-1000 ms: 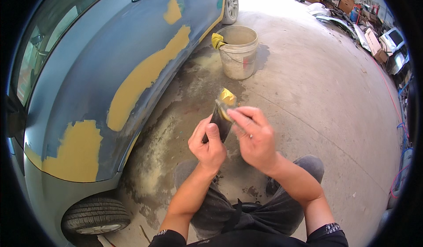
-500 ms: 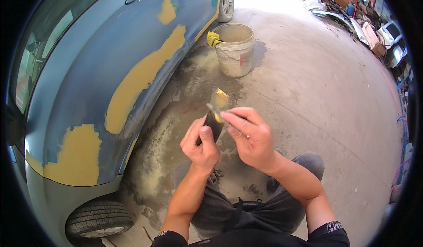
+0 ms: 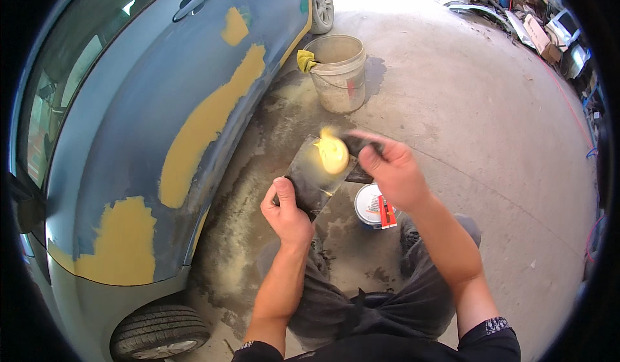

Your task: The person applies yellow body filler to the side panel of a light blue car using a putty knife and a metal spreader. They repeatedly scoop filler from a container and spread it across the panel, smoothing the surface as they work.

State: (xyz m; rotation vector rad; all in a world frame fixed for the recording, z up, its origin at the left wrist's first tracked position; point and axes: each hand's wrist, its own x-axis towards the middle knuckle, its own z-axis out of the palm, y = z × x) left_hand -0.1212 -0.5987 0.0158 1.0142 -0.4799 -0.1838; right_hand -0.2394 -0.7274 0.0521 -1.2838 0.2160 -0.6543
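Observation:
My left hand [image 3: 289, 218] is closed on the lower left edge of a dark, flat mixing board [image 3: 302, 178], thumb on top. A glossy heap of yellow putty [image 3: 332, 156] lies on the board's far right part. At the right edge of the board, my right hand [image 3: 402, 176] pinches a dark putty spreader [image 3: 360, 175]; its outline and the fingertips are smeared by motion. Below the board, a round tin [image 3: 366, 202] with a white lid stands on the floor, and a red tube [image 3: 388, 213] lies over the lid's right side, close under my right hand.
On the left is a blue-grey car door [image 3: 139, 103] with matt yellow filler patches [image 3: 210, 126]. A car tyre [image 3: 158, 331] shows at lower left. Ahead stands a whitish bucket [image 3: 339, 81] with a yellow cloth [image 3: 306, 60] over its rim. Cardboard boxes and car parts lie far right.
The board has turned from steeply tilted to showing its broad face, with the putty in plain view. My right hand has moved right with the spreader. The tin and red tube have come into sight.

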